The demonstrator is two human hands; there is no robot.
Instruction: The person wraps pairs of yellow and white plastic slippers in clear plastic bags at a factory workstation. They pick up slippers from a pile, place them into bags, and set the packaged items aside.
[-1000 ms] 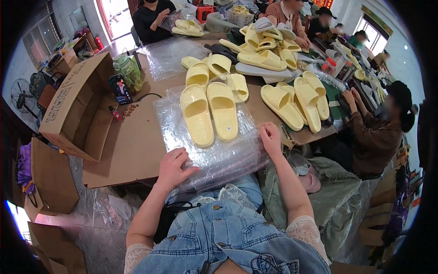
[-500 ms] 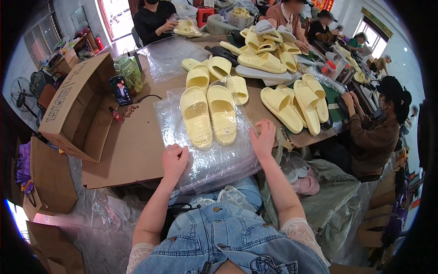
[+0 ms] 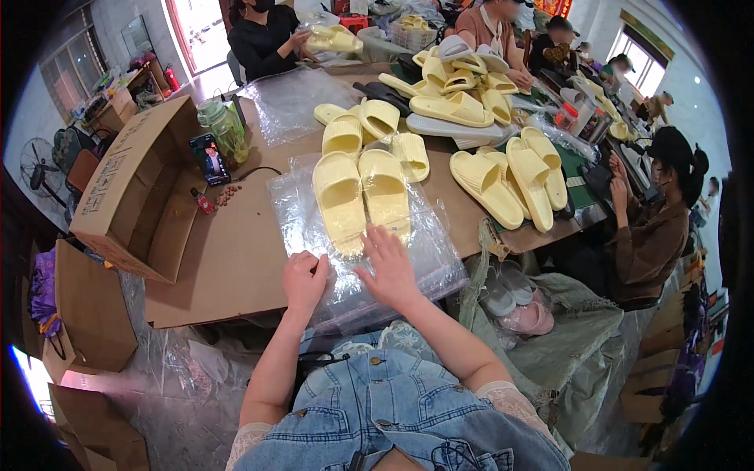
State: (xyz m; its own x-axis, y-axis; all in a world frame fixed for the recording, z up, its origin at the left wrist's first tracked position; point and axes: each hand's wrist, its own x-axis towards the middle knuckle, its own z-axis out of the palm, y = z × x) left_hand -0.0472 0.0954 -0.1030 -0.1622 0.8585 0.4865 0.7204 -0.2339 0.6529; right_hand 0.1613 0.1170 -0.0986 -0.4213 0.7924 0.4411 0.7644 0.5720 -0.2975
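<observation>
A pair of pale yellow slide slippers (image 3: 339,192) lies with toes pointing away from me, clear plastic film over their heels. Beneath them is a stack of clear plastic bags (image 3: 432,251) at the table's near edge. My right hand (image 3: 386,268) is open, its fingers spread over the heel end of the right slipper. At the left edge of the bags, my left hand (image 3: 305,279) is closed with its fingers curled under; whatever they may hold is hidden. More yellow slippers (image 3: 343,133) stand just beyond the pair.
An open cardboard box (image 3: 137,188), a phone (image 3: 208,159) and a green-tinted jar (image 3: 222,129) stand on the left. Piled yellow and grey slippers (image 3: 452,106) fill the far right. A sack (image 3: 573,314) hangs beside my right arm. Co-workers sit around the table, one (image 3: 652,228) at right.
My right hand has moved left from the bags' right edge onto the slipper heel, its fingers spreading flat. My left hand has hardly moved. A co-worker across the table has lifted a bagged yellow slipper.
</observation>
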